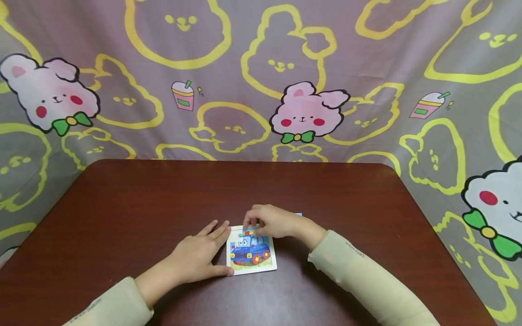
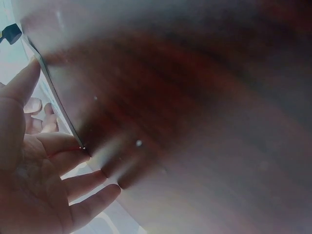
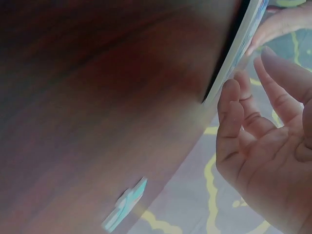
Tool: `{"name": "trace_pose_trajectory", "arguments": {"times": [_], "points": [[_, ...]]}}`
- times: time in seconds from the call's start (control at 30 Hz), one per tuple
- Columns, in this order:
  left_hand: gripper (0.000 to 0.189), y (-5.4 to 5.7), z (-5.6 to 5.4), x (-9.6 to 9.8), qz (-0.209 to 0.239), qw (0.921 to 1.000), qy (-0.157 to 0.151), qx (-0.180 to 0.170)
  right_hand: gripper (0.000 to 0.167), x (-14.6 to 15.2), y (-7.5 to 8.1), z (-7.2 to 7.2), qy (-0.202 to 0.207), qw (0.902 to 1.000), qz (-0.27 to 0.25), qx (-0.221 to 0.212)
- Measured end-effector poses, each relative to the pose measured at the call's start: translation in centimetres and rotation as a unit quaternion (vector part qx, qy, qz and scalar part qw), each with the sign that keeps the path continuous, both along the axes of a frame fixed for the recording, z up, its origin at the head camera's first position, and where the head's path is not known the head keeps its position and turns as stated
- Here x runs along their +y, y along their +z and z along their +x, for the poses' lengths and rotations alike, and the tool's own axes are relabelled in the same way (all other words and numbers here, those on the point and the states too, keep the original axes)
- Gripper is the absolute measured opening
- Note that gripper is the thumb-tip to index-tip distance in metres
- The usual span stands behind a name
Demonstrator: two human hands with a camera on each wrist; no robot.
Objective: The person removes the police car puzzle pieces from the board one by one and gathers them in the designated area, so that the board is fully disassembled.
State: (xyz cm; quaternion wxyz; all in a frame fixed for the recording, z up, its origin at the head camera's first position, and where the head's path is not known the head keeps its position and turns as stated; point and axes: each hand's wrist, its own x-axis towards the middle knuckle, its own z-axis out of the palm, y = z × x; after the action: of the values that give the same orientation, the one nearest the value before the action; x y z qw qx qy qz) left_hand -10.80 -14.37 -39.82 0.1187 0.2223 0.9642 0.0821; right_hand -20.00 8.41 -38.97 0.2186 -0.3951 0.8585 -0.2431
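The left hand [image 1: 195, 257] is spreading its fingers nearly straight along the near-left side of a square, white-bordered car puzzle [image 1: 249, 254], its thumb touching the lower left corner and its index fingertip meeting the upper left. That spread seems to be steadying the flat board from two points, leaving the blue car picture uncovered; these fingers are bracing, not clenching.

The right hand [image 1: 274, 222] is arching over the board's far edge, fingers bending downward and their tips reaching the top of the picture, near the car's coloured roof light. Whether thumb and index are pinching a tile there I can't tell, since the hand is hiding its own tips in the head view and the wrist view is dim.

The puzzle is lying between the two sets of fingers: just right of the left fingertips, and directly beneath and nearer the person than the right ones. A flat light-blue piece [image 3: 126, 204] is resting apart on the brown wooden table [image 1: 261, 188], out to the right of the right fingers.
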Motion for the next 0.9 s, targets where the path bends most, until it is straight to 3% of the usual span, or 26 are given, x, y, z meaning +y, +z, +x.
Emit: {"name": "trace_pose_trajectory", "arguments": {"times": [0.33, 0.9], "points": [[0.101, -0.2, 0.0, -0.1, 0.003, 0.9999, -0.003, 0.011, 0.033, -1.3, 0.0, 0.2, 0.046, 0.9978, 0.048, 0.012], [0.100, -0.2, 0.1, -0.1, 0.002, 0.9999, -0.006, 0.015, 0.037, -2.0, -0.1, 0.1, 0.069, 0.9939, 0.080, 0.033]]}}
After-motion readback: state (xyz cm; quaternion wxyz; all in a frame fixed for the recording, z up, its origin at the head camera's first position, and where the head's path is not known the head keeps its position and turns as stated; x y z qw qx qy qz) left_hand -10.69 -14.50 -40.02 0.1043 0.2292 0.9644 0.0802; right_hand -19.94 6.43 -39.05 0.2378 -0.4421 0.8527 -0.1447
